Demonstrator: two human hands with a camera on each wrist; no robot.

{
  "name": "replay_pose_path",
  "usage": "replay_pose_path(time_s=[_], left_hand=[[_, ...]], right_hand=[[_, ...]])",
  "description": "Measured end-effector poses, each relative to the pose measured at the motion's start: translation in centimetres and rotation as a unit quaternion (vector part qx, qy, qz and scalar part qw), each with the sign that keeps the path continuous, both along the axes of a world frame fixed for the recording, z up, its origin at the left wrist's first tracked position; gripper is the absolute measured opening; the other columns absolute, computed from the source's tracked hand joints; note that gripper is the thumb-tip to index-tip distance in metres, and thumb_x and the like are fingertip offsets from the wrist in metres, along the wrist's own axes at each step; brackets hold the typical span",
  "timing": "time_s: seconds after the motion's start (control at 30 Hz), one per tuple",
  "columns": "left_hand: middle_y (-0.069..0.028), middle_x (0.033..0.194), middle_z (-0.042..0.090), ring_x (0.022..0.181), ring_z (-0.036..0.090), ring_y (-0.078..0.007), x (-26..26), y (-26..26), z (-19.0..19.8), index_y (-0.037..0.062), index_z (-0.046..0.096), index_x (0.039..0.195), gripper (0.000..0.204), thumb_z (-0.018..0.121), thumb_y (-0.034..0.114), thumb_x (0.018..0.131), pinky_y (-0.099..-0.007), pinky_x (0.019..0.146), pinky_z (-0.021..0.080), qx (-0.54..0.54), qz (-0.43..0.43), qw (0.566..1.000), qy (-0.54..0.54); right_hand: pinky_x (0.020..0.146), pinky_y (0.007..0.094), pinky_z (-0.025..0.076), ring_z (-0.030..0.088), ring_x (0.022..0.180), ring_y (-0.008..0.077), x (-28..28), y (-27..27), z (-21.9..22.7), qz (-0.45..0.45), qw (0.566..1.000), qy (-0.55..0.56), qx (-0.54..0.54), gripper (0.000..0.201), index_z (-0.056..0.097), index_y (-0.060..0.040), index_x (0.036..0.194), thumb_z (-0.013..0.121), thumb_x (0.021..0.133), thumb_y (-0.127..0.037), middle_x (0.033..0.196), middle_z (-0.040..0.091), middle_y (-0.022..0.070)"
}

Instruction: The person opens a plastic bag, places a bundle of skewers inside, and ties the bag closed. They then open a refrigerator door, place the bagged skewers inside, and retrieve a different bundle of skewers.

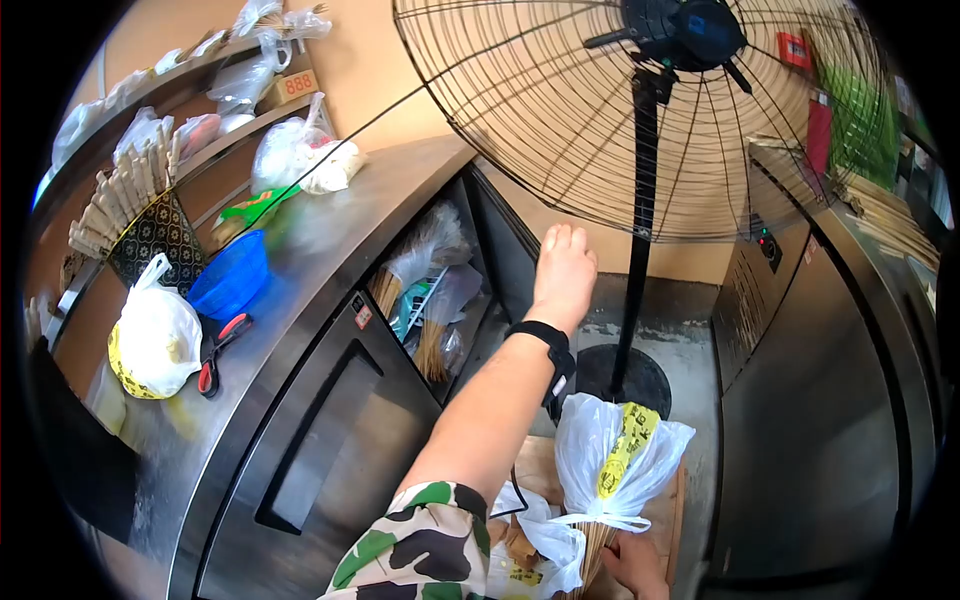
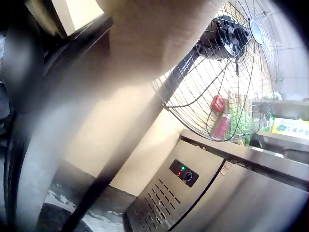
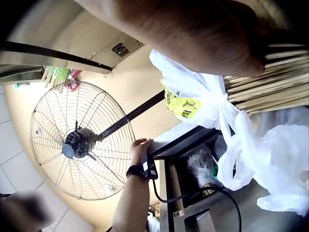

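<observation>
Out ahead, my left hand (image 1: 563,275) grips the outer edge of the open cabinet door (image 1: 505,230), its fingers bent at the top. The right wrist view also shows the left hand (image 3: 139,151) at the end of that door. Low at the right, my right hand (image 1: 637,565) holds a bundle of thin wooden skewers (image 1: 594,550). A white plastic bag (image 1: 625,460) with a yellow printed strip is tied over the upper end of the bundle. In the right wrist view the skewers (image 3: 275,79) lie against the hand. Inside the open cabinet are bagged skewers (image 1: 432,345).
A black stand fan (image 1: 640,190) stands just beyond the door. On the steel counter (image 1: 330,225) at left are a blue basket (image 1: 232,275), red-handled scissors (image 1: 222,352) and a white bag (image 1: 158,335). Another steel cabinet (image 1: 810,400) stands at right.
</observation>
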State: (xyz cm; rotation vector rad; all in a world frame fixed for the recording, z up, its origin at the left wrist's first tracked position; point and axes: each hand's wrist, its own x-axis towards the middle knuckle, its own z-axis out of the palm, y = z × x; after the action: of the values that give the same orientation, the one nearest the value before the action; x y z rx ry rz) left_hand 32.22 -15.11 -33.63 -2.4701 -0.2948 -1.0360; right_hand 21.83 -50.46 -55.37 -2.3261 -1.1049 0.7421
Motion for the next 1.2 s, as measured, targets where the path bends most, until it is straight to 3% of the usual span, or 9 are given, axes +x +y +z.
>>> replay_pose_path(time_s=[0.4,0.63,0.8,0.9,1.0,1.07,1.1,1.17,1.2], left_hand=[[-0.0147,0.117,0.056,0.120,0.047,-0.0335,-4.0,1.6,0.6,0.0043,0.067,0.087,0.037,0.078,0.014,0.053,-0.0450,0.104,0.035,0.017,-0.039,0.998,0.055],[-0.0096,0.116,0.056,0.122,0.046,-0.0308,-9.4,3.0,1.9,0.0074,0.066,0.084,0.035,0.079,0.012,0.052,-0.0434,0.100,0.038,-0.034,-0.074,0.992,0.096],[-0.0089,0.110,0.056,0.121,0.047,-0.0314,-13.7,5.1,2.5,0.0085,0.064,0.080,0.031,0.079,0.010,0.053,-0.0414,0.099,0.040,-0.014,-0.039,0.991,0.130],[-0.0089,0.101,0.062,0.123,0.046,-0.0318,-16.3,7.7,1.2,0.0083,0.068,0.081,0.012,0.060,0.005,0.072,-0.0420,0.103,0.037,0.055,0.025,0.990,0.128],[-0.0096,0.116,0.059,0.123,0.045,-0.0328,-19.7,4.5,0.8,0.0105,0.068,0.091,0.034,0.080,0.014,0.060,-0.0433,0.104,0.035,-0.029,0.137,0.972,0.189],[-0.0125,0.113,0.059,0.111,0.053,-0.0330,-22.4,4.6,-2.3,0.0086,0.067,0.094,0.033,0.079,0.011,0.064,-0.0409,0.098,0.042,-0.247,0.009,0.951,0.185],[-0.0108,0.111,0.060,0.107,0.056,-0.0267,-23.8,2.3,-3.0,0.0070,0.066,0.098,0.030,0.077,0.008,0.069,-0.0372,0.093,0.046,-0.382,-0.045,0.894,0.231],[-0.0029,0.111,0.059,0.100,0.059,-0.0138,-26.9,-6.0,-2.0,0.0041,0.057,0.116,0.030,0.063,0.003,0.087,-0.0296,0.088,0.048,-0.686,-0.002,0.649,0.329],[-0.0054,0.114,0.059,0.103,0.058,-0.0142,-29.6,-7.2,-3.9,0.0048,0.056,0.121,0.033,0.062,0.005,0.088,-0.0299,0.090,0.048,-0.631,-0.045,0.655,0.414]], right_hand=[[0.075,0.0498,0.048,0.060,0.087,0.0398,-0.8,-0.6,1.4,-0.007,0.999,0.015,0.035,0.036,0.053,0.0008,0.104,0.063,0.080,-0.024,0.092,0.063,0.0227],[0.079,0.0475,0.048,0.060,0.089,0.0387,-1.7,-1.2,1.8,0.000,0.999,0.015,0.045,0.029,0.055,0.0010,0.096,0.062,0.080,-0.023,0.095,0.061,0.0219],[0.081,0.0463,0.048,0.060,0.093,0.0372,-2.3,-1.4,2.3,-0.005,0.999,0.026,0.035,0.027,0.055,0.0014,0.093,0.059,0.082,-0.023,0.098,0.062,0.0223],[0.082,0.0463,0.048,0.061,0.094,0.0370,-2.6,-1.9,2.9,-0.017,0.999,0.043,0.022,0.026,0.056,0.0016,0.094,0.055,0.082,-0.022,0.097,0.063,0.0219],[0.082,0.0465,0.048,0.061,0.094,0.0368,-3.0,-2.4,3.8,-0.033,0.999,0.025,0.029,0.025,0.056,0.0015,0.094,0.054,0.081,-0.020,0.097,0.063,0.0216],[0.082,0.0468,0.048,0.061,0.094,0.0366,-3.3,-2.5,3.5,-0.038,0.998,0.019,0.040,0.025,0.056,0.0016,0.095,0.053,0.081,-0.019,0.098,0.064,0.0218],[0.082,0.0469,0.048,0.061,0.094,0.0374,-3.2,-2.5,3.3,-0.041,0.998,0.031,0.034,0.027,0.056,0.0016,0.096,0.054,0.082,-0.021,0.098,0.063,0.0223],[0.083,0.0470,0.047,0.060,0.095,0.0391,-3.3,-2.4,2.9,-0.042,0.997,0.053,0.021,0.030,0.054,0.0014,0.098,0.058,0.083,-0.024,0.100,0.062,0.0233],[0.083,0.0468,0.048,0.061,0.096,0.0384,-3.5,-2.4,2.6,-0.049,0.997,0.058,0.026,0.031,0.055,0.0018,0.099,0.058,0.083,-0.024,0.100,0.063,0.0231]])
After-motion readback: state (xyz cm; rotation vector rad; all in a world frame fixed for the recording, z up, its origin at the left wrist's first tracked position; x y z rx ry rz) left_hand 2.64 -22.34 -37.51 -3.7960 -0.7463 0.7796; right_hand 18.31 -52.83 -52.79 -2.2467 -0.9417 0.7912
